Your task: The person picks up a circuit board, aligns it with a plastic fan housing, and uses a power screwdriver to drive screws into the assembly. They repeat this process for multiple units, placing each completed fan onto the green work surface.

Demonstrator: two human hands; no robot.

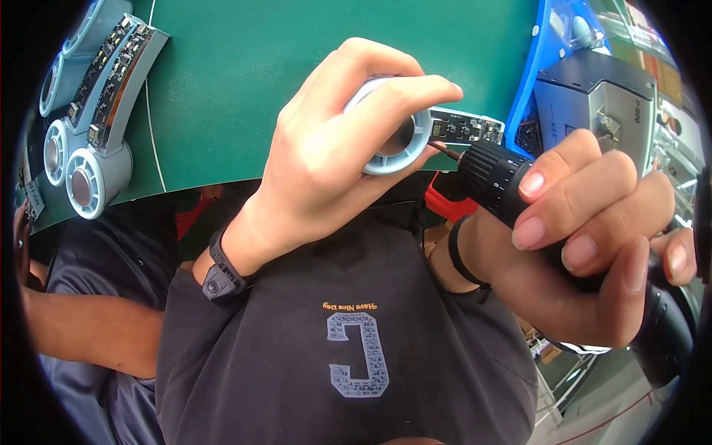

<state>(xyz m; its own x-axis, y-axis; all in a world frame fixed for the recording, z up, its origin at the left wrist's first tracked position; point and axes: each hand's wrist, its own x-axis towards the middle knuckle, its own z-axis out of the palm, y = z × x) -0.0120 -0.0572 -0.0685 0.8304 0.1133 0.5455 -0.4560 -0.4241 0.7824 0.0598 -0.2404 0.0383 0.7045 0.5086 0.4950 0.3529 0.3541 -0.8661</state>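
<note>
My left hand [315,144] is wrapped around a light-blue housing with a round, ringed end [421,146]. A narrow arm with a dark circuit board [467,129] sticks out of it to the right. In my right hand [586,204] is a black power screwdriver [491,174], gripped behind its ribbed, marked collar. Its thin bit points left, at the spot where the board meets the round end. Whether the tip touches a screw there I cannot tell, as it is small and partly hidden.
Several similar light-blue housings [119,174] with exposed boards lie at the left of the green table [222,96]. A blue bin [535,67] and a grey boxy machine [593,100] stand at the right. Another person's arm [96,330] is at the lower left.
</note>
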